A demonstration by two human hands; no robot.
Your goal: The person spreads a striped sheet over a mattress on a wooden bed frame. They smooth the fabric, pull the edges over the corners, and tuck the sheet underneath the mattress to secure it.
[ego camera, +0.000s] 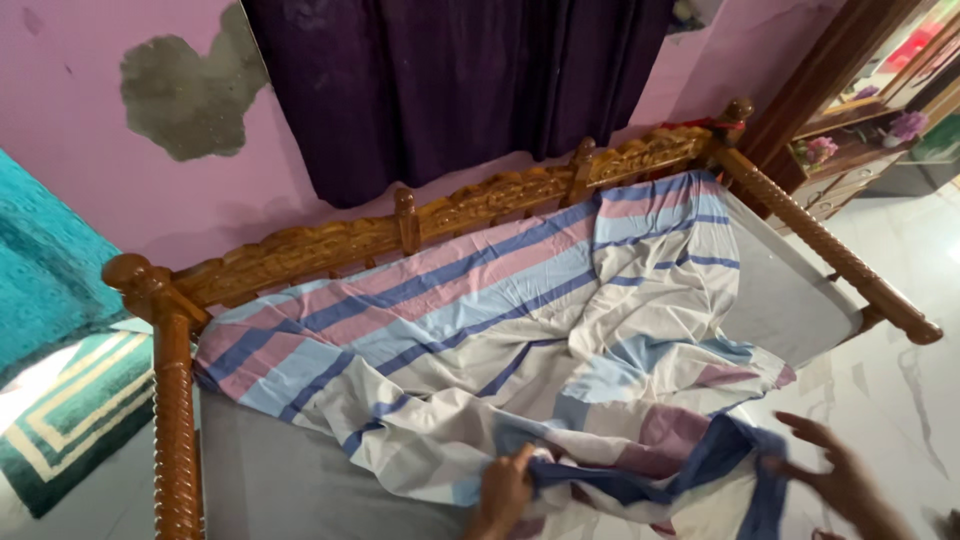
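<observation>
A striped bedsheet (480,320) in pink, blue and white lies rumpled across a grey mattress (790,290) on a carved wooden bed frame (330,245). My left hand (503,490) pinches a bunched blue edge of the sheet at the near side of the bed. At the lower right, my right hand (835,470) has its fingers spread and touches the dark blue end of the same sheet (745,455). The far half of the sheet lies flat along the headboard rail; the near half is crumpled.
Dark purple curtain (450,80) hangs on a pink wall with a patch of bare plaster (190,90). A teal rug (70,410) lies on the floor at left. A wooden shelf unit (850,140) stands at the right, with white marble floor (890,390) beside the bed.
</observation>
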